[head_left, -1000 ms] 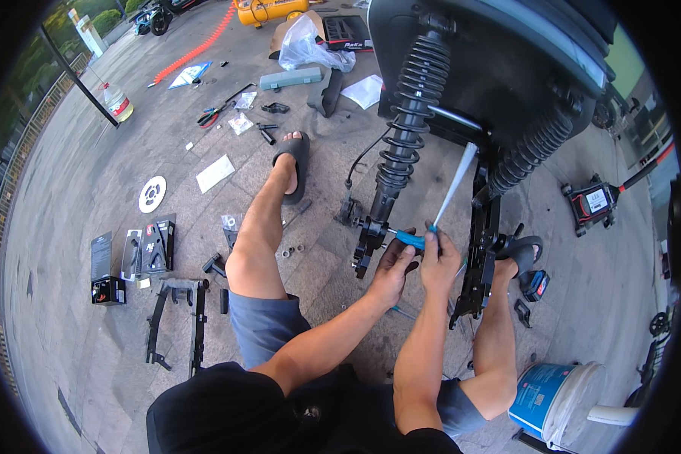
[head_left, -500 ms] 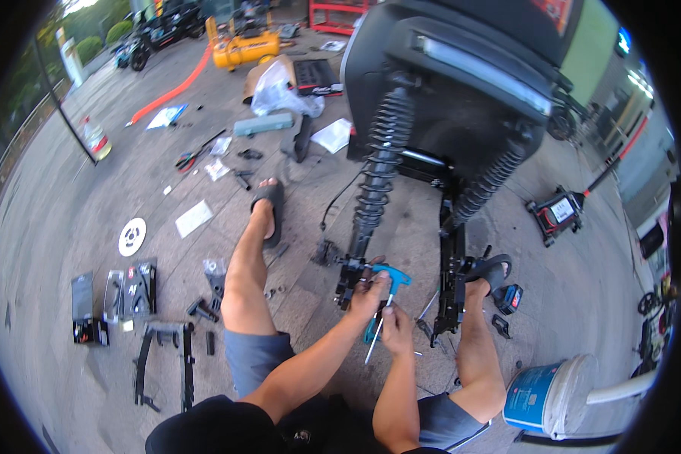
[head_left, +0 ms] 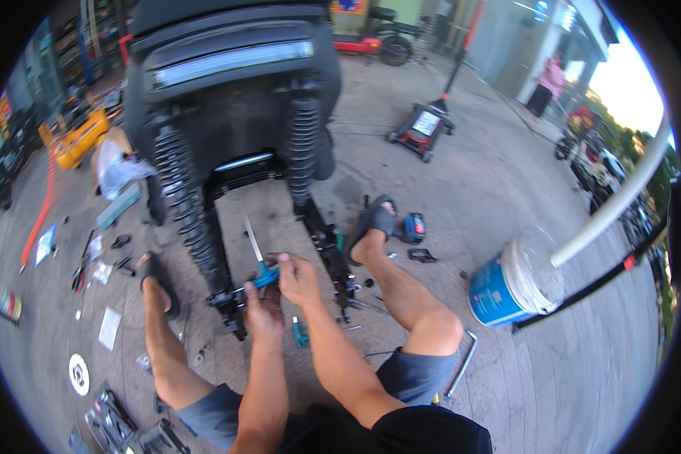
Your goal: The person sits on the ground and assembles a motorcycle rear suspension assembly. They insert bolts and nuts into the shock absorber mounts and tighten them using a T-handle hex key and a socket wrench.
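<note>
— Where are your hands right now?

— Both are together low behind the scooter (head_left: 227, 83), between its two rear shock springs. My right hand (head_left: 299, 278) is clamped on the blue handle of a T-handle wrench (head_left: 259, 261); its bright metal shaft slants up and to the left from my fist. My left hand (head_left: 263, 314) sits just below and touching it, fingers curled at the dark bracket (head_left: 231, 303) at the foot of the left shock spring (head_left: 180, 193). Whether the left hand truly grips that bracket I cannot tell.

— And the wrench itself?

— Between my spread legs, above the concrete floor (head_left: 469, 189), just right of the left spring and well left of the right shock spring (head_left: 303, 147).

— Any containers about?

— A blue bucket (head_left: 499, 291) with a white lid stands on the floor to my right, beyond my right knee. The lid is on, so what is in it stays hidden. A white pole (head_left: 620, 204) rises slanting from beside it. At the lower left edge there is an open tool case (head_left: 117, 424) with dark pieces in it, too small to tell apart.

— What else lies near?

— A blue cordless driver (head_left: 412, 227) just beside my right sandal, a small teal tool (head_left: 300, 333) on the floor under my right forearm, a bent metal bar (head_left: 461, 371) by my right thigh, and a red floor jack (head_left: 420, 129) farther off.
</note>
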Demonstrator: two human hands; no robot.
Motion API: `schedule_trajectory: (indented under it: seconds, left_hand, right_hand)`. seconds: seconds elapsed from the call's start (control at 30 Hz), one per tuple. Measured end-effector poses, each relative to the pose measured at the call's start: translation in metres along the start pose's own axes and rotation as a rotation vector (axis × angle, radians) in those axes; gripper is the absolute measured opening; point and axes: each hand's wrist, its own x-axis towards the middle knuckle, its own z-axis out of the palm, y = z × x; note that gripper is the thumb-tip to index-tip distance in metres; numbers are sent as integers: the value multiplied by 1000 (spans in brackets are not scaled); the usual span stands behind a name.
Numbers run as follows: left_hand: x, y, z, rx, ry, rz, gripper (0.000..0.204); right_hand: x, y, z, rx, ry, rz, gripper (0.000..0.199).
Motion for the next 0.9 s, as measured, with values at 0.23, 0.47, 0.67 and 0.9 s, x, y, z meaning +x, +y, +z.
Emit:
schedule_trajectory:
  seconds: [0.23,0.47,0.67,0.9]
  left_hand:
    - [-5,2,0,170,274,33,31]
    - [0,6,-9,291,282,50,33]
    - [9,14,1,18,2,-133,33]
    - [4,13,6,-219,-47,-215,24]
  right_hand:
    - [-33,59,9,145,-311,238,60]
    - [-128,9,-31,89,-317,226,34]
    - [-111,-54,-54,140,-304,125,34]
    - [-24,-91,-25,79,-252,-157,32]
